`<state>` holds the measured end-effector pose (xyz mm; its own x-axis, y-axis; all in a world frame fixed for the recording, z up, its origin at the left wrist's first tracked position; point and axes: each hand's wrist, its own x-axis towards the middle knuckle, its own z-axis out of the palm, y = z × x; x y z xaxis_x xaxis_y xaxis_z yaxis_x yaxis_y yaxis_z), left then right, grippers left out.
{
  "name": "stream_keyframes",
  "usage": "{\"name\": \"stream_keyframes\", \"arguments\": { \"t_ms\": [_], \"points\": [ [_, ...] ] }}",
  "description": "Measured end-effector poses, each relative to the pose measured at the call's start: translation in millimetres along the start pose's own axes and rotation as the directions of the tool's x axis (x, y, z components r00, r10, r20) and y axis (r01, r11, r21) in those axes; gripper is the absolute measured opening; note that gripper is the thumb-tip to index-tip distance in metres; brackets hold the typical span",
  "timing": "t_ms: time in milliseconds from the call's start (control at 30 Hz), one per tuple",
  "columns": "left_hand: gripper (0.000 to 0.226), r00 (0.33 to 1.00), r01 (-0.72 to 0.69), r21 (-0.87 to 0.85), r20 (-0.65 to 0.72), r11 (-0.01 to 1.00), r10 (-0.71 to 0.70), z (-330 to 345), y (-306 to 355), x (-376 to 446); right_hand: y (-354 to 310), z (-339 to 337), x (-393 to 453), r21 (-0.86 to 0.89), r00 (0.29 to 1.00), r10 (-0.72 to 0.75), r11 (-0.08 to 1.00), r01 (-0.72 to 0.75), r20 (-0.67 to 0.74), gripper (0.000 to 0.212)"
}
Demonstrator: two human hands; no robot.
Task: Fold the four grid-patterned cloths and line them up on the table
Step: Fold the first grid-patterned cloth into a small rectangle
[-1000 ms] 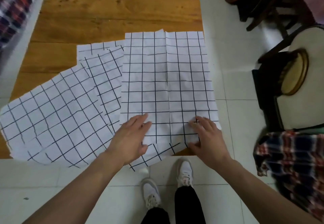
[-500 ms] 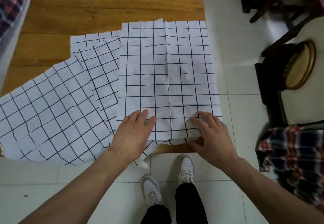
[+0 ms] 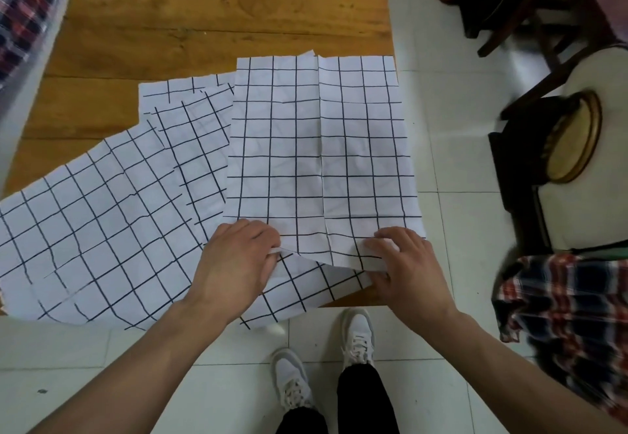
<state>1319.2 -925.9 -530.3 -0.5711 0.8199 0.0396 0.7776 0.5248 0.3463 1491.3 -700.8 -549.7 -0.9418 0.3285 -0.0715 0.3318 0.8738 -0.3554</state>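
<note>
Several white cloths with black grid lines lie overlapping on a low wooden table [image 3: 217,25]. The top cloth [image 3: 319,148] lies flat on the right side, creased down its middle. My left hand [image 3: 238,263] pinches its near left corner. My right hand [image 3: 404,263] pinches its near right corner, and that near edge is lifted off the cloth beneath. A large grid cloth [image 3: 95,229] spreads to the left and hangs over the near edge. Another grid cloth [image 3: 200,141] shows between them, and a further one [image 3: 183,88] peeks out behind.
A dark wooden chair [image 3: 530,19] and a round stool [image 3: 574,138] stand to the right on the white tiled floor. Plaid fabric [image 3: 564,314] hangs at the right edge, more plaid [image 3: 23,8] at top left. My shoes [image 3: 356,335] are below the table's near edge.
Both hands went from pressing flat on the top cloth to pinching its near corners. The near edge has lifted, showing the cloth underneath.
</note>
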Motion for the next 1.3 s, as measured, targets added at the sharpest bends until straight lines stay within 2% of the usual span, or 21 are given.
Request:
{"name": "stream_keyframes", "arguments": {
  "t_ms": [100,200,367,467,533,667,733,967,1233,1300],
  "points": [
    [0.013,0.999,0.042,0.006,-0.028,0.999,-0.042,-17,2,5,0,-17,7,0.004,0.994,0.007,1.000,-0.006,-0.105,0.025],
    [0.010,0.997,0.074,-0.002,-0.032,0.997,-0.074,-42,4,7,-4,-44,13,0.025,0.989,0.023,1.000,-0.019,-0.143,0.015],
    [0.024,0.998,0.059,-0.016,-0.028,0.998,-0.059,-98,13,9,-20,-99,15,0.068,0.991,0.028,0.997,-0.019,-0.134,0.012],
    [0.010,0.998,0.054,0.014,-0.017,0.998,-0.054,-135,20,11,-37,-133,13,0.064,0.987,0.038,0.998,-0.028,-0.154,0.012],
    [0.014,0.997,0.072,0.018,0.003,0.997,-0.072,-159,25,7,-49,-153,12,0.076,0.987,0.031,0.997,-0.019,-0.160,0.013],
    [0.005,0.984,0.125,0.048,0.120,0.991,-0.130,-195,32,-9,-77,-178,8,0.082,0.991,0.026,0.997,-0.015,-0.134,0.012],
    [0.007,0.970,0.145,0.050,0.190,0.988,-0.152,-204,34,-18,-85,-182,5,0.092,0.995,0.032,0.996,-0.023,-0.100,0.012],
    [0.016,0.928,0.223,0.071,0.290,0.972,-0.234,-205,9,-26,-79,-168,11,0.129,0.998,0.063,0.990,-0.065,0.016,0.011],
    [0.016,0.923,0.345,-0.023,0.187,0.938,-0.335,-189,-23,30,-52,-149,84,0.192,0.994,0.084,0.977,-0.095,0.064,0.008],
    [0.014,0.923,0.352,-0.027,0.176,0.935,-0.343,-165,-45,62,-37,-128,119,0.203,0.992,0.097,0.973,-0.110,0.075,0.006]
  ]
}}
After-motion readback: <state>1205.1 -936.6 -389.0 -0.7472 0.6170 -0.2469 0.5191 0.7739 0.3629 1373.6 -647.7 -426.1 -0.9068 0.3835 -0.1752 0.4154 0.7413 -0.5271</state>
